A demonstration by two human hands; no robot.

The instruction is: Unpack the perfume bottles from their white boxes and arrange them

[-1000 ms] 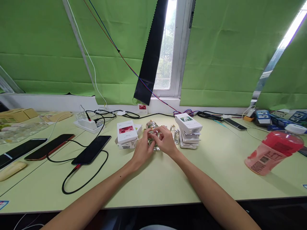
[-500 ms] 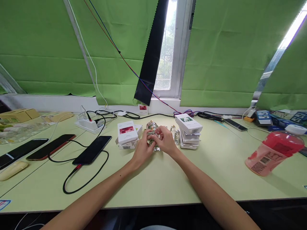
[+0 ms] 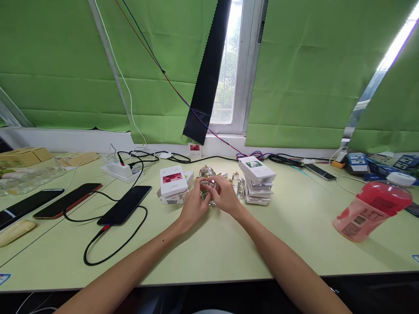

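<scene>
At the middle of the table my left hand (image 3: 194,201) and my right hand (image 3: 225,195) meet, fingertips nearly touching. The left fingers curl around the side of a small clear glass jar (image 3: 212,203), mostly hidden behind them. Over its top the right thumb and fingers pinch together; what lies between them is too small to make out. Just behind stands a shiny rounded glass piece with a gold knob (image 3: 206,170). Beside my right hand are small clear glass vials with gold caps (image 3: 241,187).
White boxes with a red picture (image 3: 173,181) stand left of my hands; a stack of white boxes (image 3: 258,179) stands right. Charging phones (image 3: 126,205) and a power strip (image 3: 121,169) lie left. A pink drink bottle (image 3: 373,207) is tilted at the right. Cables (image 3: 209,158) run along the back.
My right fingers have shifted slightly leftward and closer to the left fingers over the jar. The view has moved a little; the boxes and phones stay in place.
</scene>
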